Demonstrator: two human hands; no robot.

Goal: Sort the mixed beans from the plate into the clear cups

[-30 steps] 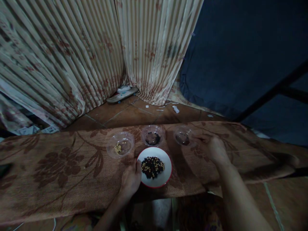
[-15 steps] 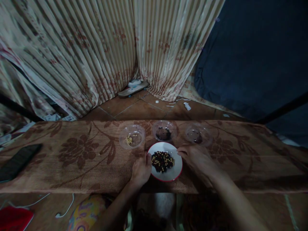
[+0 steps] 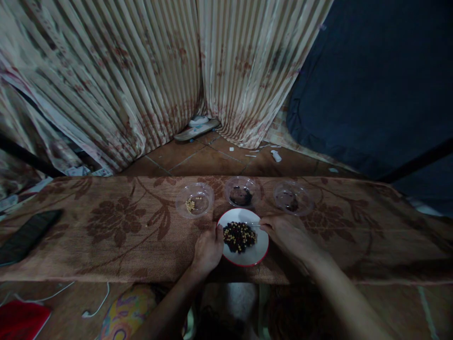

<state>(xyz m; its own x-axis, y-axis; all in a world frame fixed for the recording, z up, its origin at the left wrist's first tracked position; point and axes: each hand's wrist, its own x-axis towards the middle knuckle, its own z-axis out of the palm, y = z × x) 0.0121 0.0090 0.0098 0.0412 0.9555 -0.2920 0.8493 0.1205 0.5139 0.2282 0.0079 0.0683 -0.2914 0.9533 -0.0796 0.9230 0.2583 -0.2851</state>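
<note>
A white plate with a red rim [image 3: 252,257] lies on the brown flowered cloth and holds a heap of mixed dark and pale beans [image 3: 239,236]. My left hand [image 3: 207,249] grips the plate's left rim, thumb on the edge. My right hand [image 3: 288,234] is closed at the plate's right side, pinching a thin pale tool [image 3: 254,225] whose tip reaches over the beans. Behind the plate stand three clear bowls: the left bowl [image 3: 194,200] with a few pale beans, the middle bowl [image 3: 241,191] with dark ones, the right bowl [image 3: 292,198] with a few dark ones.
The cloth-covered low table [image 3: 106,226] runs across the view. A dark phone [image 3: 26,236] lies at its left end. Striped curtains [image 3: 141,80] hang behind, with a sandal [image 3: 196,131] on the tiled floor. A white cable [image 3: 95,311] and a red item [image 3: 19,321] lie below left.
My right hand came from the right clear bowl over to the plate's right edge, tool tip now above the beans. My left hand stays on the plate. The view shifted left.
</note>
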